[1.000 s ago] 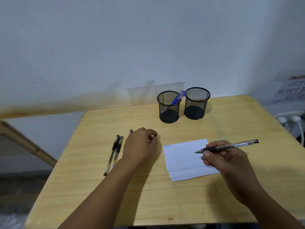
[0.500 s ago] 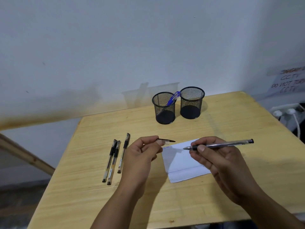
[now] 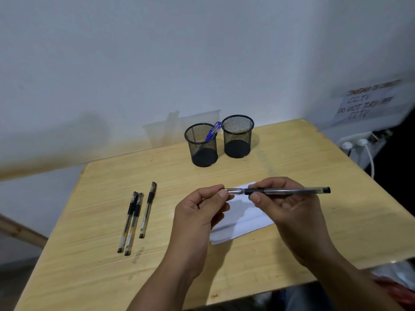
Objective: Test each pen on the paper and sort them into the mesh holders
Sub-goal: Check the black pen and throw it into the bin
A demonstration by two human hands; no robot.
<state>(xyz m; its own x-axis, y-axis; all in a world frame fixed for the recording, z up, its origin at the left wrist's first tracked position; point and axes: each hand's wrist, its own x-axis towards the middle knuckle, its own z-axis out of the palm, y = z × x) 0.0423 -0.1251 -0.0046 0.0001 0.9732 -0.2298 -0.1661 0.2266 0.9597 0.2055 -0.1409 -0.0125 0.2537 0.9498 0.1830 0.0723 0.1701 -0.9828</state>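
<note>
My right hand (image 3: 285, 203) grips a clear black-ink pen (image 3: 292, 191) held level above the white paper (image 3: 242, 218). My left hand (image 3: 199, 209) pinches the pen's cap (image 3: 233, 191) at the pen's tip end, thumb and finger closed on it. Three capped pens (image 3: 137, 217) lie side by side on the table to the left. Two black mesh holders stand at the back: the left holder (image 3: 202, 145) has a blue pen (image 3: 212, 132) leaning in it, the right holder (image 3: 237, 136) looks empty.
The wooden table (image 3: 314, 167) ends close to my body and at the right. A white socket strip with plugs and a cable (image 3: 359, 144) sits beyond the right edge under a handwritten notice (image 3: 368, 104). The wall stands right behind the holders.
My left hand lifted from the table with the cap and came to the pen's tip. My right hand raised the pen off the paper and brought it level to meet the cap.
</note>
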